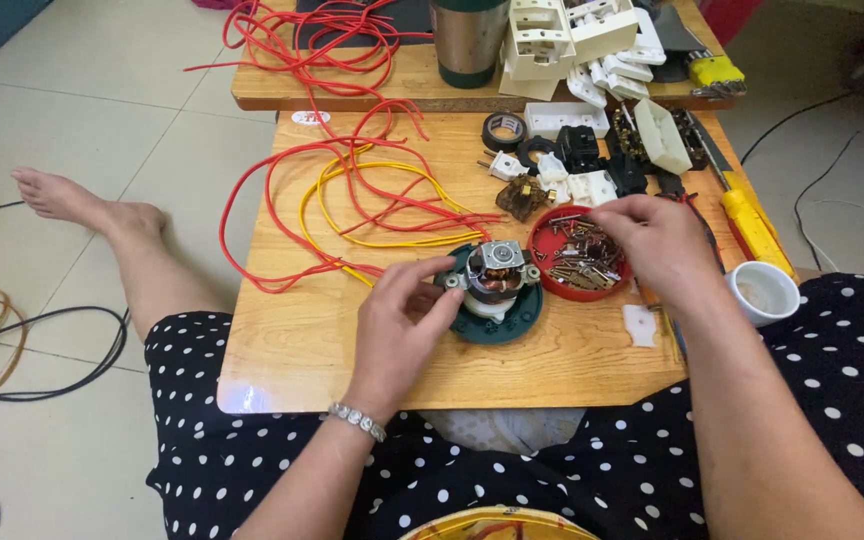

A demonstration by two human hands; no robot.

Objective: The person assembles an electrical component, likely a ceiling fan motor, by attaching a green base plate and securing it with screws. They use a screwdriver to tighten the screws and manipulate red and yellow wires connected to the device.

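A small electric motor with copper windings sits on a dark green round base on the low wooden table. My left hand grips the motor's left side with thumb and fingers. My right hand reaches into a red round lid filled with several screws and small metal parts, fingertips curled down among them. Whether it holds a screw is hidden.
Red wires and yellow wires sprawl over the table's left half. Black tape roll, white and black plug parts, a yellow-handled screwdriver, a white cup and a metal tumbler stand around. Cables lie on the floor at left.
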